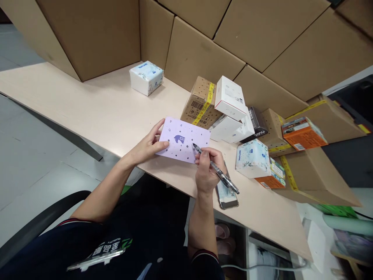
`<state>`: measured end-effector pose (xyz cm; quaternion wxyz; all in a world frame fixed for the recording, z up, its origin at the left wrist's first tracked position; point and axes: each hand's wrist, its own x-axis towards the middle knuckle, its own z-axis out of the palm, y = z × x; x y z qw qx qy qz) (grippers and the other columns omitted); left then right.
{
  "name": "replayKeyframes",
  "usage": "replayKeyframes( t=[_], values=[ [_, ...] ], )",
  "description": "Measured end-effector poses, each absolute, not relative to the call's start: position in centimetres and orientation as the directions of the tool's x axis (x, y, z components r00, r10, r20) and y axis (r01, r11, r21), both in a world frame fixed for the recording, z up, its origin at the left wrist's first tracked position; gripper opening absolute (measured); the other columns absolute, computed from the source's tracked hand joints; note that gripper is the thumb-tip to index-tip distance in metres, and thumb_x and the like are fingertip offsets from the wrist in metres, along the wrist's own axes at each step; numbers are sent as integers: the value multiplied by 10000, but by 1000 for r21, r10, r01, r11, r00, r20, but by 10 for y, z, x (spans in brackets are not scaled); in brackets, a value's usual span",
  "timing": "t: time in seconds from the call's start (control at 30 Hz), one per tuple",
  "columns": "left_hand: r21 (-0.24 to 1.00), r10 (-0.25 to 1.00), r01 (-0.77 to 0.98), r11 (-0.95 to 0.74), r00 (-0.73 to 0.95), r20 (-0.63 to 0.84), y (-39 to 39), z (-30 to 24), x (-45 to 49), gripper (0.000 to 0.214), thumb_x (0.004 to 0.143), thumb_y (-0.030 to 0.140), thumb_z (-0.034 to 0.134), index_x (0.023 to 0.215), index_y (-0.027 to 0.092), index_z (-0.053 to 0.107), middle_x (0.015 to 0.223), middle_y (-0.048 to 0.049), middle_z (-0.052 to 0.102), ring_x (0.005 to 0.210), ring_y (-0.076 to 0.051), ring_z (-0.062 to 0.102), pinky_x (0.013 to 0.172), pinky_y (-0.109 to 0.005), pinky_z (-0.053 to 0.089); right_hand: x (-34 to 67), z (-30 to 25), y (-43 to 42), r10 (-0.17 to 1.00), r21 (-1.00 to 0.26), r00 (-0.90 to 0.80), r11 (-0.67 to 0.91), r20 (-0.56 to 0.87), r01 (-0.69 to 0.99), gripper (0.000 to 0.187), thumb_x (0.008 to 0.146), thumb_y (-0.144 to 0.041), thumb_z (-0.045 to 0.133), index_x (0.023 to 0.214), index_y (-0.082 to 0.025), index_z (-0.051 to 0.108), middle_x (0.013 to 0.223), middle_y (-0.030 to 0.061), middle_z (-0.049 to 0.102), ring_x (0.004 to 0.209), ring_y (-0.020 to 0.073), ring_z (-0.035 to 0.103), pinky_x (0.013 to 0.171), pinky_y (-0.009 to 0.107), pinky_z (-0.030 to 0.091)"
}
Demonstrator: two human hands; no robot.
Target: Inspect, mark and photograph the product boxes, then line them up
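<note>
A pale purple card [184, 139] with small dots and a dark purple figure in its middle lies on the light wooden table [96, 109]. My left hand [148, 146] pinches the card's left edge, thumb on top. My right hand [207, 168] is closed around a black and silver pen [216, 169], whose tip touches the card near its lower right part. A phone [226, 195] lies on the table just under my right wrist.
Tissue packs sit at the back [146, 77] and to the right [252, 158]. A taped brown box [201, 103], white boxes [230, 98], an orange box [303, 133] and flat cardboard [317, 175] crowd the right. Large cartons [204, 50] wall the far side.
</note>
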<state>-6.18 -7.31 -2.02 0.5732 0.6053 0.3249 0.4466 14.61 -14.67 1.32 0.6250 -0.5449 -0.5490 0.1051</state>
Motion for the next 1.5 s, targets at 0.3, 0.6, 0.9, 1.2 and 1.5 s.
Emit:
replayKeyframes(
  t=[0.3,0.6,0.9,1.2,1.5],
  values=[
    [987,913,-115,-109,381,145,-73,-21,-61,1030,825,615,750,1655,290,235,1488,-161,525,1233,-358,603,1041,-503,515,143,22,-147,730,-743,337,338,594,578,168,955,-332,620,868,-206,689,655,-37,675,572,126,635,580,271,510],
    [982,908,-130,-139,378,179,-73,-24,-62,971,858,565,740,1655,302,252,1504,-146,532,1220,-348,614,1033,-487,533,141,27,-147,731,-700,288,346,618,625,130,946,-278,616,859,-213,688,677,-41,683,586,118,633,592,257,512],
    [980,905,-143,-139,384,184,-71,-26,-62,983,852,559,752,1655,298,250,1511,-146,525,1210,-338,617,994,-448,534,141,28,-148,722,-690,288,348,629,634,116,940,-263,620,860,-207,682,669,-51,673,583,110,624,591,240,498],
    [977,907,-145,-157,371,200,-70,-29,-63,967,853,557,754,1649,289,275,1487,-151,547,1219,-348,623,968,-439,554,142,19,-147,728,-786,384,343,568,514,223,975,-385,599,888,-192,668,686,-31,677,573,115,630,591,262,524],
    [978,948,-152,-139,265,176,-69,-38,-62,940,859,509,760,1644,285,295,1403,-144,618,1150,-335,679,937,-456,598,182,12,-162,685,-742,470,155,556,652,285,1005,-431,571,1077,-186,698,934,57,729,825,182,700,797,358,576]
  ],
)
